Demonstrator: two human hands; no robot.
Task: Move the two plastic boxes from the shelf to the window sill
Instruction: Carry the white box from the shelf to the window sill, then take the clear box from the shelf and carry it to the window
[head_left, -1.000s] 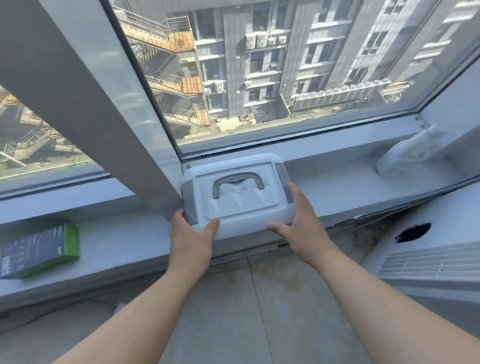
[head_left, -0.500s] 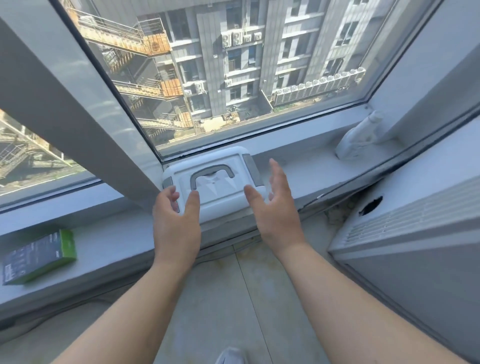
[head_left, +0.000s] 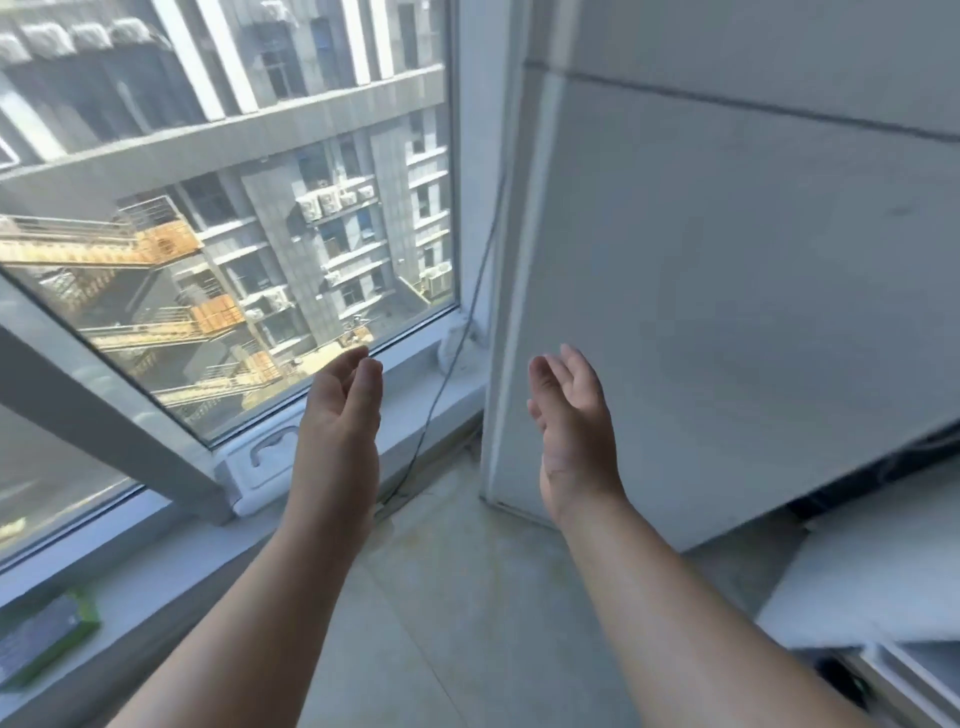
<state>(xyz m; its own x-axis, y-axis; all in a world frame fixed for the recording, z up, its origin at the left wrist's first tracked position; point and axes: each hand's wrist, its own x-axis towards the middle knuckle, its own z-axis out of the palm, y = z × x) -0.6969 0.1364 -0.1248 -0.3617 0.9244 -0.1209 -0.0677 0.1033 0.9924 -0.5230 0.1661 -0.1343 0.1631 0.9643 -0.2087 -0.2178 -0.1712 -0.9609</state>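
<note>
A white plastic box with a grey handle on its lid lies on the window sill, tucked against the slanted window post; my left forearm hides its right part. My left hand floats in the air to the right of the box, fingers apart, holding nothing. My right hand is raised in front of the white wall panel, palm turned inward, also with nothing in it. No second plastic box or shelf can be made out.
A green and grey carton lies on the sill at the far left. A thin cable hangs down by the window corner. A white wall panel fills the right, with a white unit below it. Tiled floor lies between my arms.
Both hands let go of the white box, left it on the sill and lifted away. The view swung to the right, so the box now sits lower left.
</note>
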